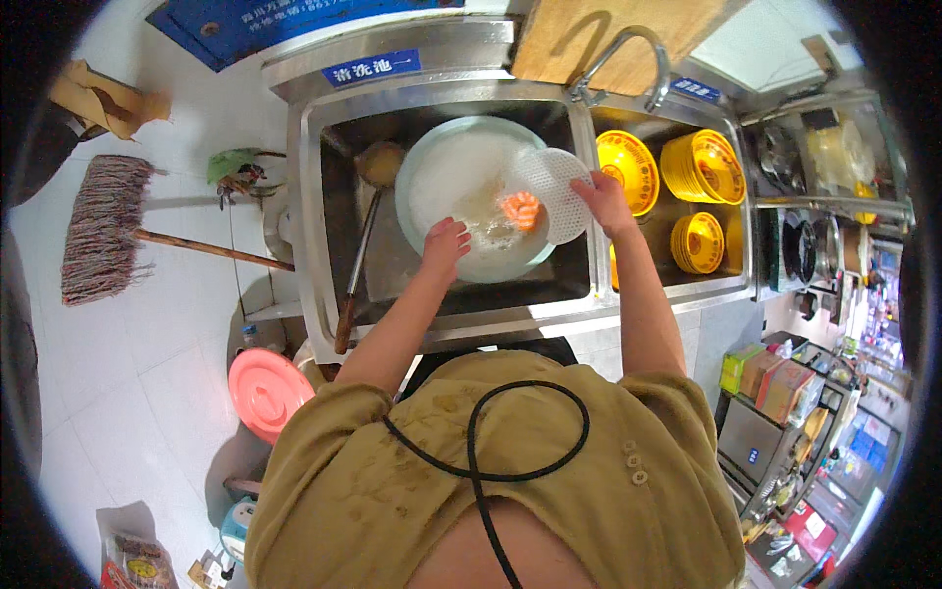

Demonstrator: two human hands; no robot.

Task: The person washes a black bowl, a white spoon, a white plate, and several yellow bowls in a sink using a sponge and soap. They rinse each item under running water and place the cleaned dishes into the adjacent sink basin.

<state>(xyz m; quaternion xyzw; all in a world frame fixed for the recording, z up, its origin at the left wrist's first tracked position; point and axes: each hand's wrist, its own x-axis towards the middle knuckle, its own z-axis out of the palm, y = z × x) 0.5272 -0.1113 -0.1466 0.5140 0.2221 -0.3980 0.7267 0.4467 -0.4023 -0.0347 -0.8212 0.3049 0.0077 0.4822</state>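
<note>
A large pale basin [456,166] of soapy water sits in the left steel sink. My right hand [608,202] grips the right edge of a white perforated plastic piece [565,195], tilted over the basin's right side. An orange-and-white scrubbing cloth or sponge [521,210] lies in the suds, just left of that piece. My left hand [446,247] hovers at the basin's lower left rim, fingers apart, with nothing seen in it. A long-handled ladle [358,250] leans in the sink to the left of the basin.
Yellow bowls [703,166] stand stacked in the right sink, below a curved faucet [625,37]. A wooden board [544,44] leans behind. Left of the sinks are a string mop [107,228] and a pink plastic basin or lid [268,394]. Shelves with kitchenware are at the right.
</note>
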